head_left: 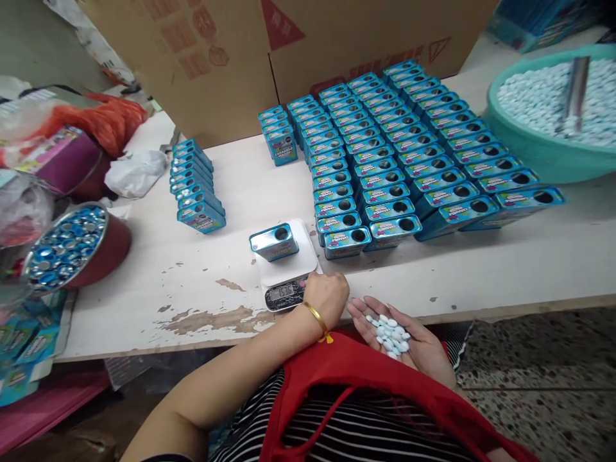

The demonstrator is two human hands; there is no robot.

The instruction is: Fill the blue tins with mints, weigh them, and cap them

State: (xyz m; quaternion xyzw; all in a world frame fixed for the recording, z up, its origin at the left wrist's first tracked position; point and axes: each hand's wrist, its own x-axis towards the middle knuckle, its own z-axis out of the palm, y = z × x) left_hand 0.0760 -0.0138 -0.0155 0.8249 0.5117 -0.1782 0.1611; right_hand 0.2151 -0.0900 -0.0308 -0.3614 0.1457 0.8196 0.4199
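A person sits at a worn white table (158, 269), seen from above. The right hand (404, 337) lies palm up just off the table's near edge, fingers spread flat and open, cupping a small heap of pale blue and white candies (391, 333). The left hand (330, 296), with a gold bangle at the wrist, is loosely curled with knuckles up, resting beside the near right corner of a small white kitchen scale (286, 266); whether its fingers pinch a candy cannot be told. The two hands are close but apart. On the scale's platform lies one blue tin (274, 242), on its side with a round hole in its top face, its digital readout lit at the front. Judging from this, doing the weighing well means keeping the open palm level so no candy rolls off, feeding pieces through the hole one at a time, and keeping the hand off the platform so the reading stays true. Just right of the scale, rows of matching blue tins (409, 147) with open holes stretch back toward a large cardboard box (298, 45). A shorter row of tins (195, 186) stands to the left. At far right a green basin (543, 154) holds a mass of the same candies with a metal scoop (575, 93) stuck in them. At far left a round red container (77, 247) holds small blue caps, beside plastic bags.
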